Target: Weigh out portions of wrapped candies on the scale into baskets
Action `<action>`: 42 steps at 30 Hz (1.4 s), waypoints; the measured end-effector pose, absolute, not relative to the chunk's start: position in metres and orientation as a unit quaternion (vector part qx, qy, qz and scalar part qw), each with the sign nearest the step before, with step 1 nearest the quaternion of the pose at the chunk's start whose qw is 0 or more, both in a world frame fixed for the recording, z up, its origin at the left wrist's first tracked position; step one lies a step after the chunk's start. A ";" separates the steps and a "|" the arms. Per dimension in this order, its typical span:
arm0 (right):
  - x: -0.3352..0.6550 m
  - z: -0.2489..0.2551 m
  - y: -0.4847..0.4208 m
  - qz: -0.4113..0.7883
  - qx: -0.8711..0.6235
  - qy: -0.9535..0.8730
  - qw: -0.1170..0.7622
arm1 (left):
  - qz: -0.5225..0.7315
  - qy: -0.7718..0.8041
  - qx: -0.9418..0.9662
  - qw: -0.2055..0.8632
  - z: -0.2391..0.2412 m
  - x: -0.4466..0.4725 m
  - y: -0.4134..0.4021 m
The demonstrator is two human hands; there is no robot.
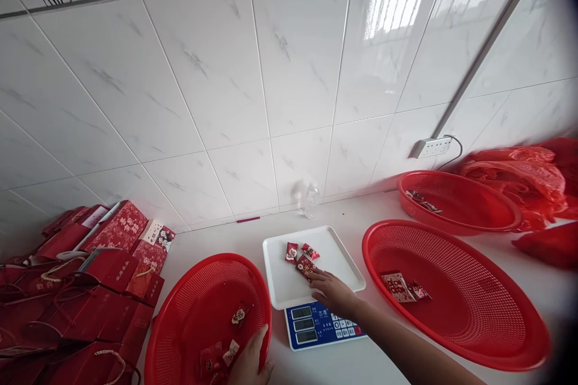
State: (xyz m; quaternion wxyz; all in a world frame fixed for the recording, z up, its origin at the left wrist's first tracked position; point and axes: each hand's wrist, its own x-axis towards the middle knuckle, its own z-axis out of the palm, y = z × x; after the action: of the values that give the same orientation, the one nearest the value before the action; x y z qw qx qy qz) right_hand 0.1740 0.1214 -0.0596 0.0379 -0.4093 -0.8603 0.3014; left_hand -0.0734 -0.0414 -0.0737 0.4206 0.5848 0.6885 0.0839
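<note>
My right hand (334, 292) reaches over the white tray (280, 292) of a digital scale (309, 328). Its fingers are stretched out, the tips touching a dark red candy packet (305, 264). Beside that packet lie two small red wrapped candies, one candy (291, 251) at left and another candy (310, 250) at right. At the lower edge, my left hand (250, 362) is at the right side of a red plastic basket (210, 271), index finger and thumb apart; its other fingers are hidden. Inside this basket are a wrapped candy (239, 316), a red packet (211, 360) and a pale packet (231, 353).
Red gift boxes (108, 313) with rope handles are stacked at left. At right, a large red basket (469, 289) holds a few packets, and another basket (465, 198) stands behind it near red plastic bags (519, 174). A power strip (432, 147) sits by the tiled wall.
</note>
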 end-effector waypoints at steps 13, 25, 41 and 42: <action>0.167 -0.085 0.140 0.194 -0.457 -0.853 0.159 | 0.041 0.700 0.586 0.406 -0.071 -0.072 -0.039; 0.128 -0.092 0.162 0.160 -0.497 -0.852 0.046 | 0.128 0.671 0.597 0.420 -0.105 -0.085 -0.043; 0.116 -0.098 0.183 0.123 -0.459 -0.876 0.076 | 0.155 0.678 0.557 0.454 -0.106 -0.091 -0.040; 0.116 -0.098 0.183 0.121 -0.459 -0.877 0.080 | 0.156 0.679 0.556 0.453 -0.105 -0.091 -0.039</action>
State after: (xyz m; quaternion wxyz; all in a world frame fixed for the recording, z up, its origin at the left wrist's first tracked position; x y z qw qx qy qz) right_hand 0.1161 0.1835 -0.0984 0.0800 -0.4587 -0.8766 0.1213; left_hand -0.0906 -0.0393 -0.1049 0.4535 0.5555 0.6793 0.1558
